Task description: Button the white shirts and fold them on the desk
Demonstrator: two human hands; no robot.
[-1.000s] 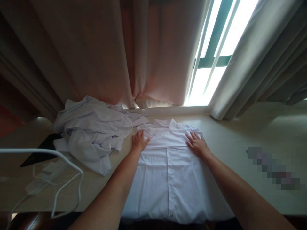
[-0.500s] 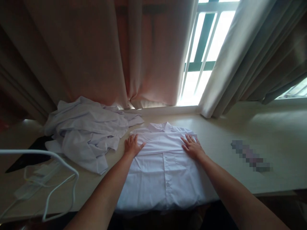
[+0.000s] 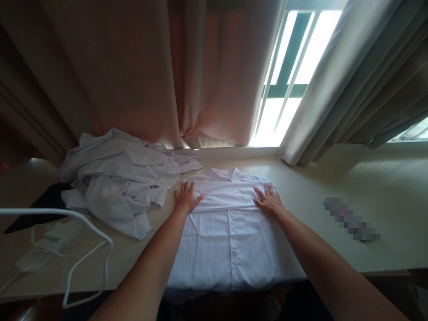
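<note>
A white button-up shirt [image 3: 227, 240] lies flat on the pale table [image 3: 334, 187], collar toward the window, its lower part hanging over the near edge. A folded band of fabric runs across its chest. My left hand [image 3: 185, 198] presses flat on the left end of that band, fingers spread. At the band's right end, near the chest pocket, my right hand [image 3: 269, 200] lies flat as well. Neither hand grips anything.
A heap of crumpled white shirts [image 3: 120, 178] sits to the left, over a dark flat object [image 3: 36, 205]. A white cable [image 3: 83, 232] and a white adapter [image 3: 36, 258] lie at the near left. Curtains [image 3: 140, 71] and a bright window [image 3: 287, 80] stand behind. A blurred patch [image 3: 351, 218] lies right.
Both hands stay flat on the shirt's folded band, barely moved. The view shifted slightly between frames.
</note>
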